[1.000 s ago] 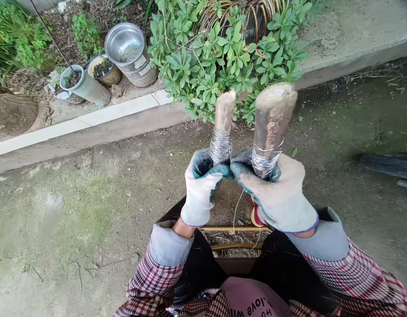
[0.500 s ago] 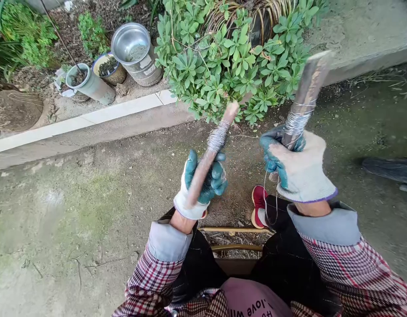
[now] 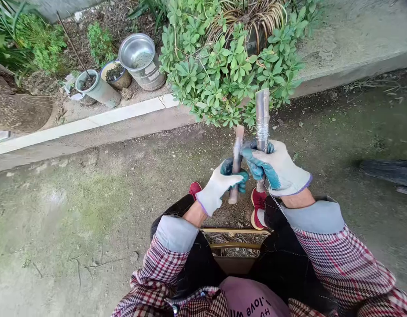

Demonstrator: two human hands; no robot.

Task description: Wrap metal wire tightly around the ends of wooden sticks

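Both my hands wear white work gloves with teal palms. My left hand (image 3: 223,185) is closed round a short wooden stick (image 3: 236,154), held upright in front of my knees. My right hand (image 3: 277,169) grips a second, longer stick (image 3: 262,116) that has thin silver wire wound round its middle. The two sticks stand side by side, nearly touching. A thin strand of wire trails down from my right hand toward my lap. My red shoes (image 3: 258,207) rest on the dirt below the hands.
A leafy green bush (image 3: 229,66) grows just beyond the sticks. A metal pot (image 3: 142,59) and two smaller pots (image 3: 97,86) stand by a pale kerb (image 3: 91,121) at the back left. A dark object (image 3: 388,171) lies at the right edge.
The hands spread apart, tilting the sticks outward, then came back together lower down. The sticks now stand upright and close, farther from the camera.
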